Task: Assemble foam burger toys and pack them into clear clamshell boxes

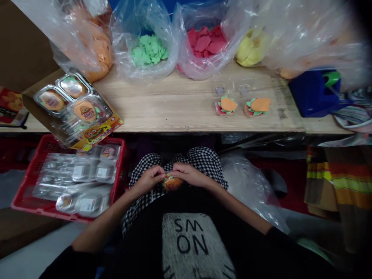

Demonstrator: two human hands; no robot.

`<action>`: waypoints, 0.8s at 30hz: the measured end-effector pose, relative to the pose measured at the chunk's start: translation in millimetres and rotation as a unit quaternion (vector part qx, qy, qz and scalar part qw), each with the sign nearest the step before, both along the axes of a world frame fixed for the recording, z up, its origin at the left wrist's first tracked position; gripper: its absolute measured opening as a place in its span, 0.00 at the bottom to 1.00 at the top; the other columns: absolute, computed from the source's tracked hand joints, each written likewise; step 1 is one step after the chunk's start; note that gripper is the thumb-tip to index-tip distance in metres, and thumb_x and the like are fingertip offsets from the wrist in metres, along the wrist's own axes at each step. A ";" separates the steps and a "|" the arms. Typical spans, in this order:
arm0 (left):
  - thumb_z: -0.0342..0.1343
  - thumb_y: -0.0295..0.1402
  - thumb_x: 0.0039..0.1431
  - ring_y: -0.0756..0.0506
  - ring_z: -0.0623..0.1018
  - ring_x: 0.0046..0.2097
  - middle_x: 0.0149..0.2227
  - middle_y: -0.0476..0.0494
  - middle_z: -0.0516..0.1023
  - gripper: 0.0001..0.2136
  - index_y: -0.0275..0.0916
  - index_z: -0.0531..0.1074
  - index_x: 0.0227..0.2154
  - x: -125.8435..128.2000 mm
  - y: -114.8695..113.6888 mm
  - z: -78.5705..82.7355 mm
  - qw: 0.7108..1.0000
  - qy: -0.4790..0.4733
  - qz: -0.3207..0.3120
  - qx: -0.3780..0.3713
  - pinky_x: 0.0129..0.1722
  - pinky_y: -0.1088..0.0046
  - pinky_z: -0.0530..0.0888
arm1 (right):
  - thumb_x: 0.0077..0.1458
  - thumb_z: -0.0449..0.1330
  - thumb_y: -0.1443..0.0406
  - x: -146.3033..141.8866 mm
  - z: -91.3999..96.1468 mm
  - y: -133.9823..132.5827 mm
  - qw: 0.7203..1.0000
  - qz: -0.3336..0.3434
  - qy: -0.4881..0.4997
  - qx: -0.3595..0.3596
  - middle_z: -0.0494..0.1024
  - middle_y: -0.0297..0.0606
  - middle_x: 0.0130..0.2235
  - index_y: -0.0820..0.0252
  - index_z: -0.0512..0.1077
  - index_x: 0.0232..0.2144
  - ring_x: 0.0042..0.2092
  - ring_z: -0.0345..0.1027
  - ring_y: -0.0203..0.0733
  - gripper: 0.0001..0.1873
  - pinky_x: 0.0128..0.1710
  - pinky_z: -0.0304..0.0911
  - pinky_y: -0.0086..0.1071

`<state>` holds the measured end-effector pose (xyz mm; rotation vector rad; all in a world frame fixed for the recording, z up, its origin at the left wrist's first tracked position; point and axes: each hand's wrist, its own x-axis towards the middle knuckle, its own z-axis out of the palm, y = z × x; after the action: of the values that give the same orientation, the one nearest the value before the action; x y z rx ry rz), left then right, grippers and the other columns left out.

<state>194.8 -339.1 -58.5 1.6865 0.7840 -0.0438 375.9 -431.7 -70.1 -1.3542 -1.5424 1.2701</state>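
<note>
Over my lap, both hands meet on a toy burger with an orange-brown bun and a bit of green at its edge. My left hand pinches its far left side with closed fingers. From the right, my right hand grips the top edge, fingers bent over it. It looks wrapped in clear plastic, but the fingers hide part of it. On the table ahead lie two open clear plastic packs, a left one and a right one, each with green, red and orange burger layers.
A display box of packed burgers overhangs the table's left edge, above a red crate of clear packs. Bags of green pieces, red pieces and yellow pieces line the back. A blue tape dispenser stands right.
</note>
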 end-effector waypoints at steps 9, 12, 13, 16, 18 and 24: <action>0.61 0.37 0.41 0.51 0.66 0.32 0.29 0.52 0.63 0.17 0.38 0.58 0.29 8.0 16.1 6.9 0.995 -0.053 -0.002 -0.089 0.32 0.76 0.64 | 0.54 0.48 0.54 -0.4 2.0 39.1 0.991 0.086 0.073 -0.065 0.60 0.29 0.25 0.61 0.62 0.25 0.27 0.53 0.31 0.16 0.26 0.50 0.26; 0.61 0.35 0.41 0.53 0.66 0.29 0.27 0.54 0.64 0.18 0.38 0.55 0.27 2.9 3.6 -5.9 0.966 -0.099 0.155 -0.181 0.29 0.78 0.64 | 0.55 0.46 0.53 -0.3 -8.0 32.7 0.992 0.029 0.062 -0.104 0.58 0.28 0.24 0.61 0.60 0.25 0.27 0.51 0.31 0.18 0.25 0.49 0.26; 0.61 0.35 0.41 0.53 0.67 0.28 0.26 0.54 0.64 0.18 0.38 0.55 0.27 1.2 -1.3 -9.7 0.950 -0.117 0.209 -0.202 0.29 0.78 0.64 | 0.55 0.47 0.53 -0.1 -11.8 29.5 0.993 0.014 0.062 -0.104 0.58 0.28 0.25 0.61 0.60 0.26 0.27 0.51 0.31 0.17 0.26 0.49 0.26; 0.61 0.33 0.41 0.53 0.68 0.27 0.26 0.55 0.66 0.18 0.39 0.54 0.27 -0.1 -16.1 -17.2 0.905 -0.157 0.319 -0.234 0.29 0.77 0.66 | 0.53 0.50 0.54 0.3 -19.1 22.2 0.993 -0.024 0.071 -0.088 0.57 0.28 0.25 0.60 0.59 0.26 0.28 0.51 0.32 0.14 0.27 0.50 0.26; 0.62 0.32 0.40 0.53 0.69 0.27 0.27 0.55 0.66 0.19 0.39 0.54 0.28 0.8 -24.4 -19.1 0.890 -0.172 0.347 -0.242 0.29 0.76 0.67 | 0.53 0.50 0.55 0.5 -19.7 19.6 0.993 -0.029 0.075 -0.086 0.56 0.28 0.25 0.60 0.57 0.26 0.28 0.50 0.32 0.14 0.27 0.49 0.26; 0.60 0.32 0.43 0.50 0.72 0.33 0.33 0.51 0.70 0.18 0.41 0.59 0.36 -6.4 -34.3 -17.9 0.903 -0.159 0.291 -0.273 0.33 0.73 0.69 | 0.54 0.49 0.56 -2.3 -14.2 9.6 0.992 0.017 0.071 -0.106 0.54 0.28 0.25 0.60 0.56 0.24 0.28 0.48 0.31 0.14 0.27 0.48 0.26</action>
<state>188.4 -373.4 -76.3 0.8539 0.8938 0.3866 373.6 -422.2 -84.3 -1.3402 -1.3689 1.5529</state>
